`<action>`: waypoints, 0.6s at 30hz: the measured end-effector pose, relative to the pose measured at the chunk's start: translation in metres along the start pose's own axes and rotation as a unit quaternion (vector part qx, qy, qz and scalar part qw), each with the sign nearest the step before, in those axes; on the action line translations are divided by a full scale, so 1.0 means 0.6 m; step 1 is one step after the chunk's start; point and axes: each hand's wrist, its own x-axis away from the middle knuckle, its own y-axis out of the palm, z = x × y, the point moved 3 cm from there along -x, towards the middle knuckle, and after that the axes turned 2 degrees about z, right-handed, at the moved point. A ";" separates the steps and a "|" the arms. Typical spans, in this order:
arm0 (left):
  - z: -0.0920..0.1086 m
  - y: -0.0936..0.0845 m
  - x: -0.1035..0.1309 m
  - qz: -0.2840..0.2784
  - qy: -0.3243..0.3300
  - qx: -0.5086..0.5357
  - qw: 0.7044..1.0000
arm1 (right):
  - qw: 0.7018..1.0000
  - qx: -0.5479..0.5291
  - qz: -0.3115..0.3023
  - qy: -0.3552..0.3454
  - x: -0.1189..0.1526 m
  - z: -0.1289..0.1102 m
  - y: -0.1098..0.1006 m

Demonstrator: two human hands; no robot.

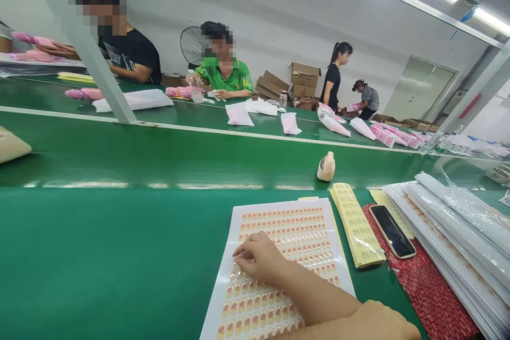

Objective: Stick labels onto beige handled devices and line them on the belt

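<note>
A white sheet (223,297) with rows of small oval red-and-cream stickers lies on the green table. Over its left middle part is my right hand (258,257), with fingers bent and thumb and index tips close together; anything between them is too small to make out. My left hand (392,321) is at the bottom edge, its arm crossing in front of my right forearm, and its fingers are hidden. Right of the sheet lie a stack of yellow label strips (356,226) and a black-screened phone (392,231) on red bubble wrap (434,287).
Plastic-covered sheets (458,239) are piled at the right. A small cream device (326,167) stands on the green surface beyond the sheet. Behind a white metal frame (107,85), white pouches (239,115) and pink packages (382,134) lie along a far bench, with several people near it.
</note>
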 end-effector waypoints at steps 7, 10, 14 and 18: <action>-0.026 0.010 -0.005 0.015 -0.086 0.001 0.996 | 1.000 0.011 0.008 -0.011 -0.001 -0.002 0.001; -0.028 0.013 -0.003 0.018 -0.074 0.037 0.996 | 1.000 0.023 0.006 -0.015 -0.001 -0.001 0.002; -0.018 0.005 0.009 0.035 -0.042 0.061 0.997 | 0.999 0.031 0.005 -0.014 0.000 0.002 0.003; -0.007 -0.005 0.019 0.048 -0.024 0.080 0.995 | 1.000 0.029 0.001 -0.008 -0.002 0.001 0.004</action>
